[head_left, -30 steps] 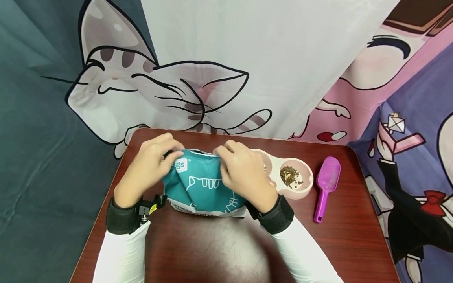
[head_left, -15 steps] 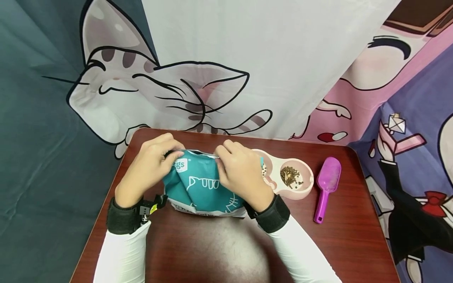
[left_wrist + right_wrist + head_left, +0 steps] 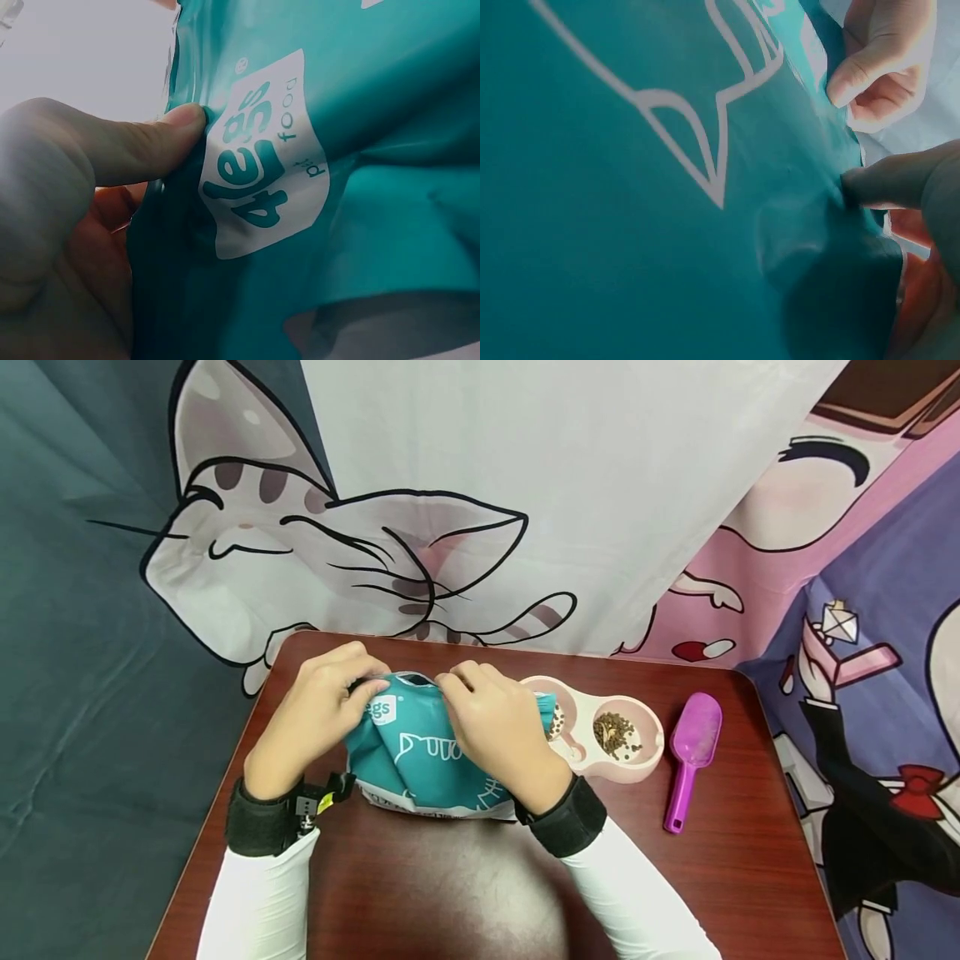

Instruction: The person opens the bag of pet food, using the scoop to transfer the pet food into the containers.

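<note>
A teal pet food bag with a white cat outline stands on the table. My left hand pinches its top left edge, thumb in front beside the white label. Further right along the same edge, my right hand pinches the rim between thumb and fingers, as the right wrist view also shows. Between the two hands the bag's mouth gapes a little. The fingers behind the bag are partly hidden.
Right of the bag stands a pale pink double bowl with brown pellets in one hollow and pale bits in the other. A purple scoop lies beyond it on the brown table. Printed cloth hangs behind.
My right hand has slid left along the bag's top edge toward the left hand, uncovering the bag's right corner and more of the bowl. My left hand stays put.
</note>
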The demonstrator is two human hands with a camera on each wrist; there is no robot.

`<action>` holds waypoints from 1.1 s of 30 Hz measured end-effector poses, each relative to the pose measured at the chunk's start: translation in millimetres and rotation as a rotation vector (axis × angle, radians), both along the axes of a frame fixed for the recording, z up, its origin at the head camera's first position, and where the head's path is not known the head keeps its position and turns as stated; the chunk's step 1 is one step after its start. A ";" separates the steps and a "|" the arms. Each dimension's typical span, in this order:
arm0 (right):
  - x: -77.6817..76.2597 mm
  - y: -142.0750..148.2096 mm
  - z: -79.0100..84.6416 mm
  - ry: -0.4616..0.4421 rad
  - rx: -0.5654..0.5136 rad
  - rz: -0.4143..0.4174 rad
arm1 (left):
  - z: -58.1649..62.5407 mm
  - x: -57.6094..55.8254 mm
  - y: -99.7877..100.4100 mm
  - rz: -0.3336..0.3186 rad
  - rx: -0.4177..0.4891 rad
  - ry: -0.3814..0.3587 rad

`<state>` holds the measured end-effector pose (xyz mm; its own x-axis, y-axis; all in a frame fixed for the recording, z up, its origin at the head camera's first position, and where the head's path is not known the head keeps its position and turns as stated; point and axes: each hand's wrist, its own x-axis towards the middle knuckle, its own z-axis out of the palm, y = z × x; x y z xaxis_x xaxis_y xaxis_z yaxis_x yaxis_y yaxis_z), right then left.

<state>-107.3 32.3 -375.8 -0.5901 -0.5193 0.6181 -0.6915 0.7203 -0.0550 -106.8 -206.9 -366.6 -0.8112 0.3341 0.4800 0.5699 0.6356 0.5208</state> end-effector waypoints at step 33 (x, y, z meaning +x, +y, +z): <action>-9.1 3.4 -7.3 -0.037 -0.105 0.063 | 1.3 -2.8 16.7 -0.031 -0.106 0.114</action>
